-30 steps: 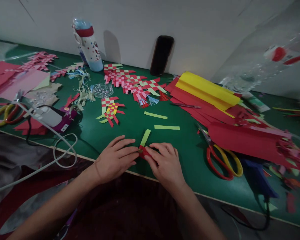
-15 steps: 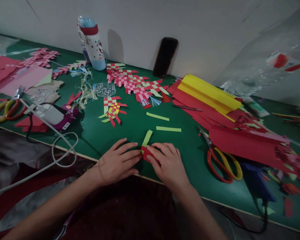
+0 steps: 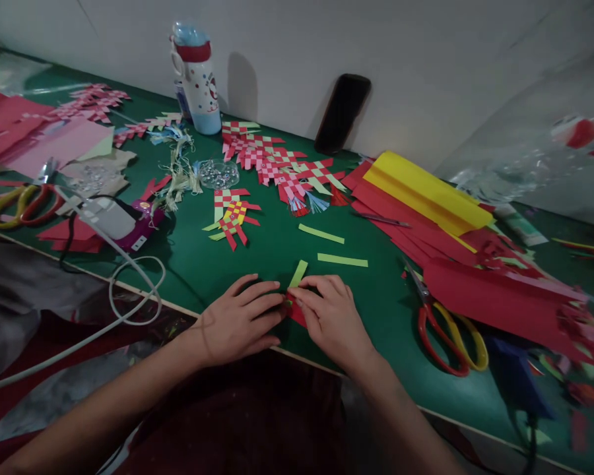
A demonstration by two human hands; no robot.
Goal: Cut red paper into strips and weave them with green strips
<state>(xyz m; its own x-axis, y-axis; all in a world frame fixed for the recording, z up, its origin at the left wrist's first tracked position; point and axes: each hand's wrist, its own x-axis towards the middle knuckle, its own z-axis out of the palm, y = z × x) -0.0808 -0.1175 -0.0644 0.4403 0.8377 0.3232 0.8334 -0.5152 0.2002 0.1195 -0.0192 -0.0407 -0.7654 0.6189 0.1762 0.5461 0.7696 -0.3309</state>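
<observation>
Down at the near edge of the counter (image 3: pixel 381 330), it's all fingertips! The left hand (image 3: pixel 242 320) lies palm down and open, fingers stretched rightward, tips touching the left side of a small red paper piece (image 3: pixel 297 315). Opposite, the right hand (image 3: pixel 335 320) curls inward, thumb and forefinger pinching that piece. There it sits, between the two hands, partly covered, with a green strip (image 3: pixel 298 273) slanting up and away from it.
</observation>
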